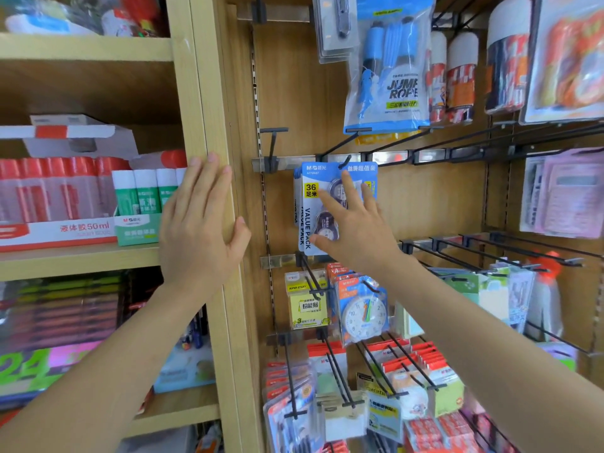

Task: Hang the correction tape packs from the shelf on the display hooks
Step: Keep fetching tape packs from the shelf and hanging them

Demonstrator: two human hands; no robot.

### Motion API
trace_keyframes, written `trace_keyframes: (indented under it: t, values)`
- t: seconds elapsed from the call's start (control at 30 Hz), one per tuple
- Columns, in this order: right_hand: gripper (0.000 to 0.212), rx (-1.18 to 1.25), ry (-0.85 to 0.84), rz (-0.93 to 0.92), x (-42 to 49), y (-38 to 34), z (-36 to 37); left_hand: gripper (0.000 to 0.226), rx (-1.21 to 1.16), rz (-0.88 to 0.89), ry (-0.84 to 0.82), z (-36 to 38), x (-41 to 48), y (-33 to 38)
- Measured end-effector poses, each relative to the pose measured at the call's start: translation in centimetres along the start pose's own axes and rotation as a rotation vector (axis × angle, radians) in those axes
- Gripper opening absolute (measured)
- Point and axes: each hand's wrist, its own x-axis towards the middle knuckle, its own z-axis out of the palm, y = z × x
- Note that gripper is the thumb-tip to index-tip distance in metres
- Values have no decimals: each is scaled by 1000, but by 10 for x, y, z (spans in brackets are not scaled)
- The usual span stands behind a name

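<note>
- The correction tape packs hang on the display hook, several stacked front to back; I judge the hanging largely done.
- My right hand, fingers spread and straight, touches the front pack from its 4 o'clock; it grips nothing.
- My left hand, at the packs' 9 o'clock, lies flat on the wooden upright; it holds nothing.
- The shelf, further toward 9 o'clock, shows only glue boxes; I see no packs left to hang.

Under the right hand the correction tape pack is blue and white with a yellow label, above it a blue-and-clear jump rope bag, below it a yellow sticky-note pack beside a blue, white-faced clock pack.
</note>
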Motion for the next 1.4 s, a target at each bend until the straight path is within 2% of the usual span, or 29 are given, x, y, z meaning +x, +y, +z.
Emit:
trace_keyframes:
  t: [0.2, 0.27, 0.33, 0.4, 0.47, 0.57, 0.67, 0.77, 0.9, 0.97, 1.03, 1.13, 1.23, 1.4]
  values:
    - [51, 257, 164, -99, -44, -12, -30, 74, -109, -78, -85, -12, -5, 14]
    - [43, 301, 159, -114, -60, -13, -34, 64, -217, -125, -62, -23, -13, 23]
    - [43, 347, 122, -96, -76, -14, -37, 42, -277, -83, -71, -35, -28, 33]
    - [43, 398, 80, -64, -93, -13, -36, 25, -334, -74, -176, -45, -47, 42]
    - [39, 468, 39, -48, -112, -12, -30, 16, -431, -160, -356, -54, -68, 51]
    - [36, 574, -36, -18, -147, -9, -16, 25, -551, -281, -578, -63, -104, 58]
    - [35, 642, -121, 49, -189, -7, 1, 28, -624, -334, -697, -69, -153, 65]
    - [28, 684, -199, 97, -242, -6, 23, 33, -692, -479, -808, -75, -215, 72]
    - [30, 747, -376, 234, -325, -3, 60, 26, -687, -605, -992, -90, -313, 87]
    - [36, 732, -475, 298, -368, 0, 82, 29, -627, -678, -1114, -100, -363, 96]
    - [25, 689, -555, 397, -411, 1, 102, 31, -560, -740, -1241, -111, -409, 103]
    - [12, 572, -789, 506, -480, 2, 130, 31, -458, -770, -1423, -129, -472, 118]
    - [20, 473, -1059, 557, -544, 2, 151, 14, -416, -887, -1628, -150, -531, 135]
    - [26, 409, -1382, 654, -632, 7, 169, 14, -418, -1062, -1874, -178, -612, 158]
